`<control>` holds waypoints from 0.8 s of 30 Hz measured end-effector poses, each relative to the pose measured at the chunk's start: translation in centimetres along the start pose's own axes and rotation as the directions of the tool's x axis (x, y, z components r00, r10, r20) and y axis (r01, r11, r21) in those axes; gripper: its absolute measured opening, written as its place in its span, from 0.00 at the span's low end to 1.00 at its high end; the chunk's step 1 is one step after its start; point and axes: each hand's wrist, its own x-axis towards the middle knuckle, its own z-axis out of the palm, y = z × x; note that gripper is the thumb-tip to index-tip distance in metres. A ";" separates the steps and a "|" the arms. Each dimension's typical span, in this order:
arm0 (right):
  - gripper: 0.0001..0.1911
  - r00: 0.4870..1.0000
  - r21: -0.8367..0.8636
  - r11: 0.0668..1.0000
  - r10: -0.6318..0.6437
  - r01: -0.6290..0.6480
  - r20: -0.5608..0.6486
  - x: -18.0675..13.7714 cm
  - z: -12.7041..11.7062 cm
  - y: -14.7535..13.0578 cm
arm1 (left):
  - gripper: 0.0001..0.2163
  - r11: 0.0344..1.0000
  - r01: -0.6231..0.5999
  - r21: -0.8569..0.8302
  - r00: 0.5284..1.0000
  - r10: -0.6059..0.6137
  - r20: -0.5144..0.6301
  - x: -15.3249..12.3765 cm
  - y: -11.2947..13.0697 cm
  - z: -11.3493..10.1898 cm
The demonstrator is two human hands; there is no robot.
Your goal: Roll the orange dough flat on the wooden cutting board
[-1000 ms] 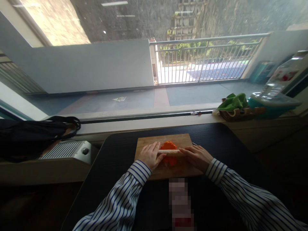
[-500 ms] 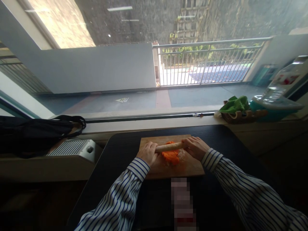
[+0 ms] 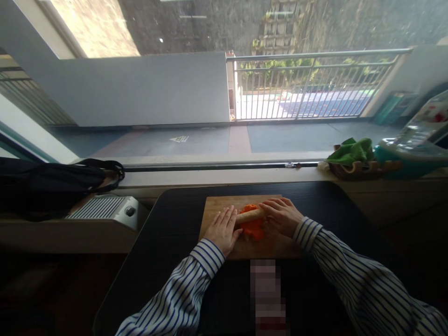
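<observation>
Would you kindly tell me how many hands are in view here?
2: the left hand is on the left end of the rolling pin, and the right hand is on its right end.

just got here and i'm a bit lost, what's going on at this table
A person in blue-and-white striped sleeves has both hands on a pale, wooden-looking round rod. The left hand lies over one end with its fingers stretched out, and the right hand covers the other. The rod sits at a slant across a soft-looking, flattened bright orange mass, on a light brown rectangular board. The board rests on a black table.
</observation>
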 end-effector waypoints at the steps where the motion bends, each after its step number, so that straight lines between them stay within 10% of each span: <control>1: 0.24 1.000 0.007 1.000 -0.004 0.004 0.005 -0.3 0.1 0.0 | 0.25 1.000 -0.012 0.003 1.000 0.012 0.001 -0.1 0.0 -0.1; 24: 0.24 0.991 -0.151 0.981 0.115 -0.125 -0.073 2.8 1.3 0.1 | 0.33 0.983 0.157 -0.097 0.987 -0.151 0.062 3.3 -1.5 0.6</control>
